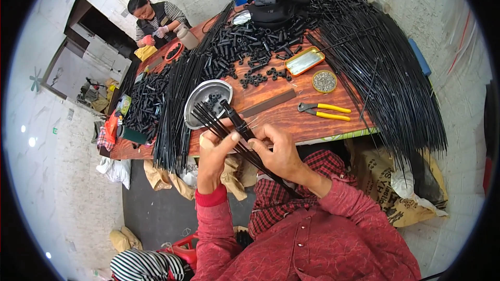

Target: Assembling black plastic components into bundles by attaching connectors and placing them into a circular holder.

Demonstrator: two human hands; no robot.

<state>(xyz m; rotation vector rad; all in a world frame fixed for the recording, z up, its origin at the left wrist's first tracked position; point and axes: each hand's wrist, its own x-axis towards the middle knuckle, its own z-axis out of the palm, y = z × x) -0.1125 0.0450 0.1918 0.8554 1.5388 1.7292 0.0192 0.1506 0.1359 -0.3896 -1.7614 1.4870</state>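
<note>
Over wooden table (291,114): thin black rods (219,122), fanned; both hands' grip.

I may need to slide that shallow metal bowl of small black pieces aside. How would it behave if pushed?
The metal bowl would probably slide easily: it looks thin and smooth on the wooden table. It seems unlikely to tip, being wide and shallow. The few black pieces inside may shift or rattle. It lies just beyond the left hand and right hand, which hold thin black rods.

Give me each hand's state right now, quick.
Left hand: closed on the bundle of thin black rods.
Right hand: closed on the same rods, fingers by a black tube on one.
</note>
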